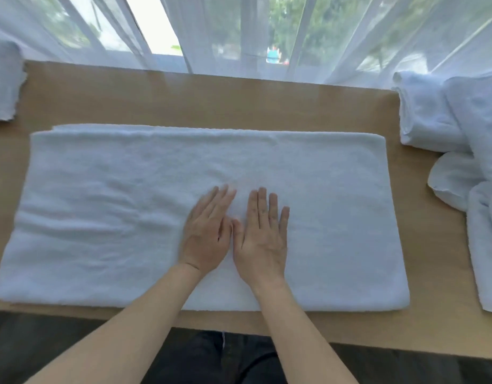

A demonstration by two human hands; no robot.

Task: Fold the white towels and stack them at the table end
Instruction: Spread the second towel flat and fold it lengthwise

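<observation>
Two hands flat on one half-folded towel, smoothing it for the next fold.

I see my left hand (207, 234) and right hand (263, 235) lying side by side, fingers straight, pressing the middle of the folded towel (100, 206) spread across the counter (184, 101); neither holds anything. I judge the palms sit central so they can sweep creases outward. Unfolded towels (466, 139) lie heaped at the right end, a folded stack (3, 84) at the left. No containers show.
</observation>
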